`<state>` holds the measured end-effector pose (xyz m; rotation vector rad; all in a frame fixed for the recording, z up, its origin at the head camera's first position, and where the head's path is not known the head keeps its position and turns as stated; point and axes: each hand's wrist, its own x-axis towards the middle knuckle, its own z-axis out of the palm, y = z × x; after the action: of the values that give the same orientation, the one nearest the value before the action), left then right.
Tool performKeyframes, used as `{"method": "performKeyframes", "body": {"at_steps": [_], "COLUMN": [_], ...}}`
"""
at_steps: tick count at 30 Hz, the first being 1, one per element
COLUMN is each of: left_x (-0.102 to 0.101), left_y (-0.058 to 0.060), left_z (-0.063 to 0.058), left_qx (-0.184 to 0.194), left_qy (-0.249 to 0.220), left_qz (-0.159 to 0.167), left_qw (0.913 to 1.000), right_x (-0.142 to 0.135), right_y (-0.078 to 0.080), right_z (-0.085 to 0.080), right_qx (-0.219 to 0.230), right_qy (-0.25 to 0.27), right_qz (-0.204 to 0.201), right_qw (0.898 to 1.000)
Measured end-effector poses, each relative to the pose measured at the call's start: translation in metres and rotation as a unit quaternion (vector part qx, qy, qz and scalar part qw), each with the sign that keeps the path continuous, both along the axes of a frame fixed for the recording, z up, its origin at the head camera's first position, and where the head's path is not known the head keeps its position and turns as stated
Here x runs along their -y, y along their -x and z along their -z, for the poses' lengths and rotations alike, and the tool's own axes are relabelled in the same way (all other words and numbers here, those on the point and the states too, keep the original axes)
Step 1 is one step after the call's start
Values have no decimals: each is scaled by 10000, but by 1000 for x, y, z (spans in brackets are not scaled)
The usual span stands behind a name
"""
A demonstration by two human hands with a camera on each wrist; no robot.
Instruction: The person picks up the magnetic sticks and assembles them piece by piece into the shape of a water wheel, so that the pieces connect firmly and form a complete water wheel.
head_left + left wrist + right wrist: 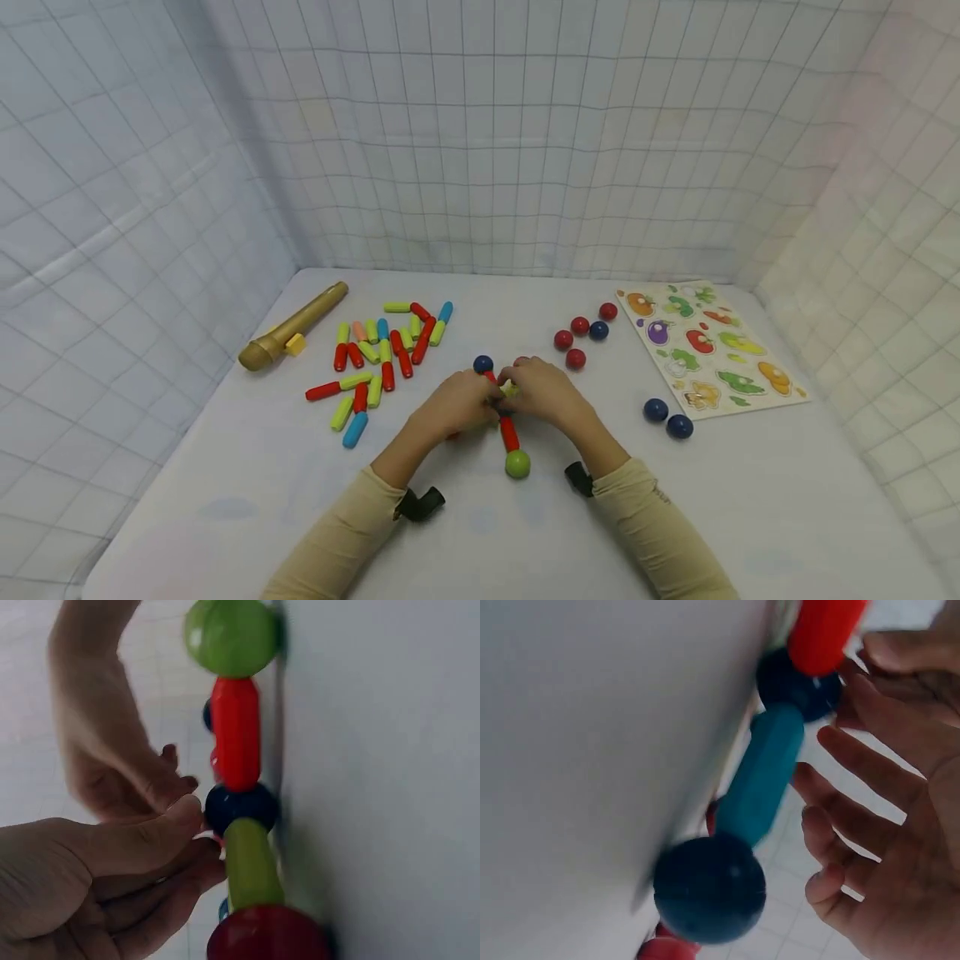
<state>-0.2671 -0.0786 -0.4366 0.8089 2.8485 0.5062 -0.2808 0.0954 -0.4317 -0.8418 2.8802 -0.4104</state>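
Observation:
Both hands meet over a figure of rods and balls at the middle of the table. My left hand [463,400] pinches a dark blue ball [241,808] at its hub, thumb tip against it. From that hub run a red rod [236,735] to a green ball [517,464], a yellow-green rod [253,859] to a red ball [270,934], and a blue rod [761,776] to another dark blue ball [709,889]. My right hand [546,390] has its thumb and forefinger tips right at the hub, other fingers loosely bent; whether they grip it I cannot tell.
Several loose rods [386,375] lie to the left, with a gold microphone-shaped toy [300,325] behind them. Red balls [576,358] and a blue one [598,330] sit at the back right, two blue balls [679,426] nearer, beside a vegetable puzzle board [712,404]. Tiled-pattern walls enclose the table.

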Motion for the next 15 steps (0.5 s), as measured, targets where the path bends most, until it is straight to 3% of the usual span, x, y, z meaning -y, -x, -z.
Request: {"method": "performKeyframes", "body": {"at_steps": [2,3,6,9,12,15], "left_x": [12,19,44,66,80,85], "left_y": [7,10,21,30,38,45], "left_z": [-6,-8,-9,-4,1,4], "left_qx": [301,393,12,-394,-554,-561], "left_qy": [-205,-274,-60,336,533,576], "left_qz": [-47,-259,-1233,-2158,-2486,-2465], "left_qw": [9993,9985,9924,9751,9655,9658], "right_x": [4,5,7,8,9,9], "right_y": [-2,-3,-6,-8,-9,-9], "right_z": [3,4,6,7,7,5], "right_qx": [-234,-249,-156,-77,-150,-229], "right_qy": [-96,-130,-157,-193,-279,-339], "right_qz": [-110,-130,-122,-100,-98,-36], "right_qw": [9996,9995,9997,9997,9995,9992]}}
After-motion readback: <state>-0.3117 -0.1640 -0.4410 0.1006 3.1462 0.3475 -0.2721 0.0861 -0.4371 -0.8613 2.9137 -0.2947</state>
